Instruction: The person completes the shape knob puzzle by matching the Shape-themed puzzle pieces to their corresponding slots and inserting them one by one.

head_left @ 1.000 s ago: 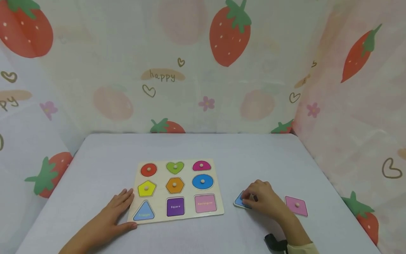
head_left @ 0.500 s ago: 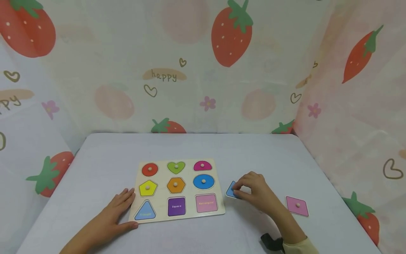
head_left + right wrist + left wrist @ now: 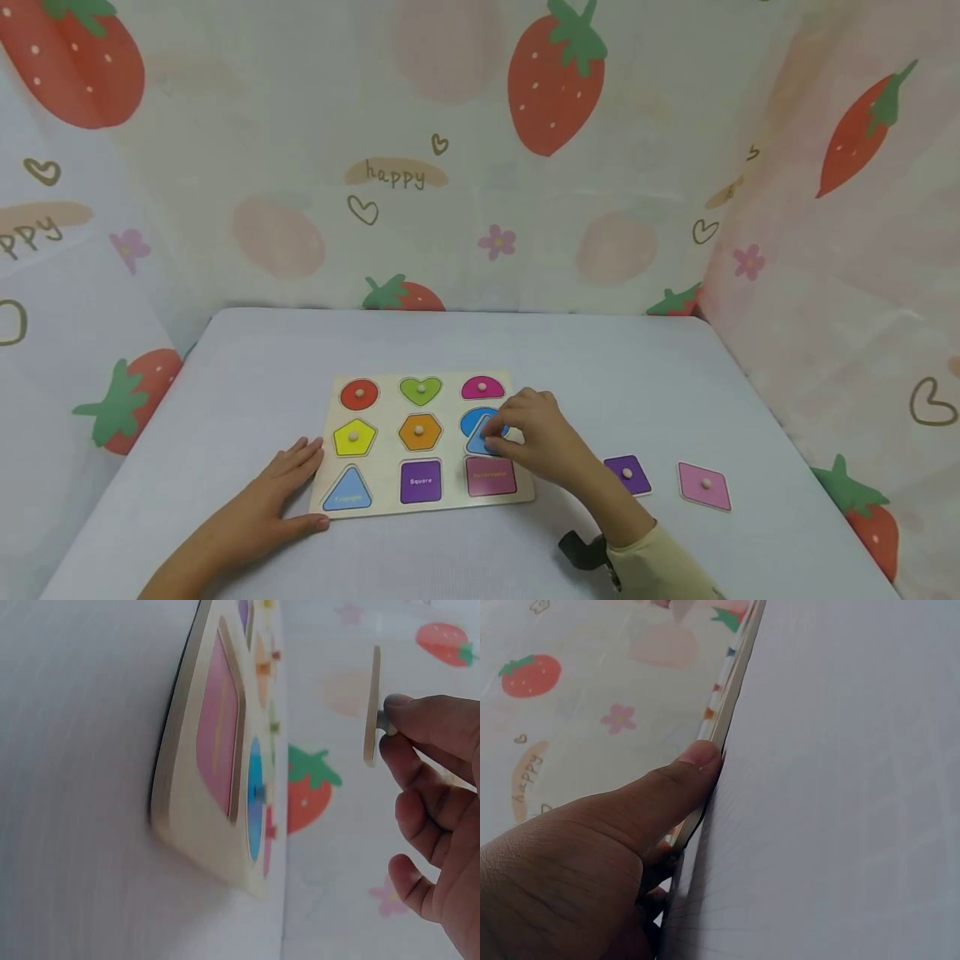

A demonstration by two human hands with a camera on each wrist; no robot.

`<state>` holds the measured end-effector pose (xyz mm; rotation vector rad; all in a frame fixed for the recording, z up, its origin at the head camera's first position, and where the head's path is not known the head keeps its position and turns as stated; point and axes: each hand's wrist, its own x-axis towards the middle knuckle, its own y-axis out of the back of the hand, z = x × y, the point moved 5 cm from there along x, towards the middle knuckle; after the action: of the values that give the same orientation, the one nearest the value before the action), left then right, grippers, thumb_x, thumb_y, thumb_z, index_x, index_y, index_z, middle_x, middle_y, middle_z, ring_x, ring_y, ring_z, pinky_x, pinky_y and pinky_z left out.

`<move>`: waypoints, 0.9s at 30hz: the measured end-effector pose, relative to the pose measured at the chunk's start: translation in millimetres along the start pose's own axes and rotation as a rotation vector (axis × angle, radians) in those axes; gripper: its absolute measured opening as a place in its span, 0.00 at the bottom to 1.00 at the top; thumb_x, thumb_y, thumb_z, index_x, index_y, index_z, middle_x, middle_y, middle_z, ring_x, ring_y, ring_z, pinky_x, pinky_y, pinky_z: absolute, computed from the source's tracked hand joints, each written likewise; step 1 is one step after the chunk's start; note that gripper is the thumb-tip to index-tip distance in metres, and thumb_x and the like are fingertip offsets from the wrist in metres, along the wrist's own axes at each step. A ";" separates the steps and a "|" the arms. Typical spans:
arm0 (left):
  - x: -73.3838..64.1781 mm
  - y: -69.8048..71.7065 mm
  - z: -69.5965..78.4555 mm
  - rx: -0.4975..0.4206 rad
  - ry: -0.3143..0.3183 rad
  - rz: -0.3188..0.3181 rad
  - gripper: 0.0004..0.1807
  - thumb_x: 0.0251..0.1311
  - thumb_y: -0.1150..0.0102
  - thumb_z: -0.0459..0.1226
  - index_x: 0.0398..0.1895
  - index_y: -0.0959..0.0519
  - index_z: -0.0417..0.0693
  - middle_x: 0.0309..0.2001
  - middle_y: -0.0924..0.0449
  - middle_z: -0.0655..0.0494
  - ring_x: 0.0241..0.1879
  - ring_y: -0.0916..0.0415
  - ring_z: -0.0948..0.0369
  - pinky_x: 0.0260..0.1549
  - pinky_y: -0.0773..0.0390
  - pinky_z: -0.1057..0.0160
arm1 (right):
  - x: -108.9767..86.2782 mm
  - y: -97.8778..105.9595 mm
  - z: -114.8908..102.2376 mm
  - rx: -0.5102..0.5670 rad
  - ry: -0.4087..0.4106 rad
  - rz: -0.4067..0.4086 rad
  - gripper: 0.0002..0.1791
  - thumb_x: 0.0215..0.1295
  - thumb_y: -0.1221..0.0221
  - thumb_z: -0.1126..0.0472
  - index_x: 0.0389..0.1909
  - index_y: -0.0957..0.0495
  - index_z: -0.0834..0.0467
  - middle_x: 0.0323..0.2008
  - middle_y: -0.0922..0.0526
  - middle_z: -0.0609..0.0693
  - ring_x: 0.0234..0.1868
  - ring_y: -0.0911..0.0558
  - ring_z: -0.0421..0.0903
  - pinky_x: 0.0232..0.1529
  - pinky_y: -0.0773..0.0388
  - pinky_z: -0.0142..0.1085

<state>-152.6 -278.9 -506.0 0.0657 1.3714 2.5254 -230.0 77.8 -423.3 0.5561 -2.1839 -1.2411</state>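
- Board (image 3: pixel 387 492) lies flat on the white desk (image 3: pixel 420 343), with our left grip (image 3: pixel 277 493) at its near left corner, probably to stop it sliding.
- Blue triangle piece (image 3: pixel 477 441) is up off the board, overlapping the blue oval (image 3: pixel 255 817) in the head view; the right wrist view shows clear air around it. We've got it by the knob (image 3: pixel 385 721), likely because that's the easy bit to pinch and leaves the edges free.
- Triangle slot (image 3: pixel 347 492), square slot (image 3: pixel 421 492) and rectangle slot (image 3: pixel 491 485) show words and no knobs, so we'd call them unfilled.
- Purple square piece (image 3: pixel 637 480) and pink rectangle piece (image 3: pixel 716 492) lie knob-up on the desk, handy for our right side, we guess.
- Right grip (image 3: pixel 540 435): nearly closed, thumb and forefinger pinching that knob, other fingers loosely curled on nothing.
- Left grip: spread wide, fingers along the left edge, thumb against the near edge, not wrapped round anything as far as we can tell.
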 end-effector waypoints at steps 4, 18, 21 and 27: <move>0.6 -0.3 -0.8 0.011 0.001 0.002 0.60 0.49 0.33 0.70 0.79 0.38 0.47 0.81 0.45 0.50 0.80 0.55 0.41 0.73 0.46 0.32 | 12.5 -11.7 -10.9 -0.002 -0.012 -0.039 0.05 0.63 0.29 0.52 0.39 0.11 0.44 0.36 0.15 0.34 0.49 0.25 0.37 0.56 0.31 0.43; 1.1 1.5 -1.7 -0.004 -0.026 0.011 0.59 0.48 0.30 0.68 0.78 0.37 0.46 0.81 0.44 0.52 0.81 0.55 0.42 0.72 0.46 0.31 | 48.5 -44.5 -63.3 -0.030 0.068 -0.093 0.04 0.65 0.29 0.52 0.39 0.10 0.41 0.36 0.16 0.32 0.48 0.25 0.35 0.56 0.28 0.40; 0.5 2.0 -1.3 -0.007 -0.031 0.011 0.58 0.49 0.29 0.67 0.78 0.37 0.45 0.81 0.44 0.51 0.81 0.55 0.41 0.72 0.46 0.31 | 54.0 -52.9 -73.4 -0.029 0.081 -0.109 0.04 0.65 0.30 0.50 0.39 0.11 0.40 0.36 0.16 0.30 0.48 0.26 0.34 0.55 0.29 0.38; -1.8 2.5 -2.2 -0.012 -0.041 0.009 0.58 0.50 0.30 0.67 0.78 0.37 0.46 0.81 0.44 0.52 0.81 0.54 0.42 0.72 0.46 0.32 | 63.5 -71.3 -90.6 -0.034 0.087 -0.155 0.06 0.65 0.30 0.48 0.41 0.10 0.40 0.36 0.15 0.29 0.47 0.26 0.32 0.57 0.31 0.39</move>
<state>-151.7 -282.5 -504.9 0.1212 1.3432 2.5252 -213.6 -52.6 -431.1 0.7637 -2.0764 -1.3056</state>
